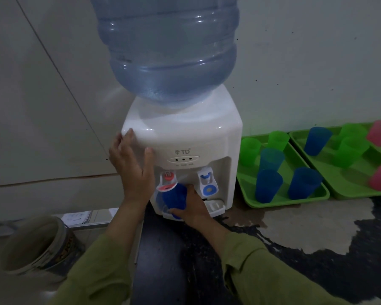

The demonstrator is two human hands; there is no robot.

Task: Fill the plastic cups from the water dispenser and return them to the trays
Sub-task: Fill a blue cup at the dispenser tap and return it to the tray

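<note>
Right hand point(196, 209) round blue cup point(175, 198), aslant, mouth-up

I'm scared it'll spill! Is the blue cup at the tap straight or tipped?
Tipped: the right hand holds the blue cup leaning, rim against the red tap.

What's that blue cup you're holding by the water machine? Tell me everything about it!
The blue cup is a plain, smooth plastic tumbler in deep blue, wider at the rim than at the base. The right hand grips it round its lower part. It is tilted, with its rim pushed up against the red tap on the front of the white water dispenser, just over the drip tray. Whether there is water in it yet cannot be seen.
</note>
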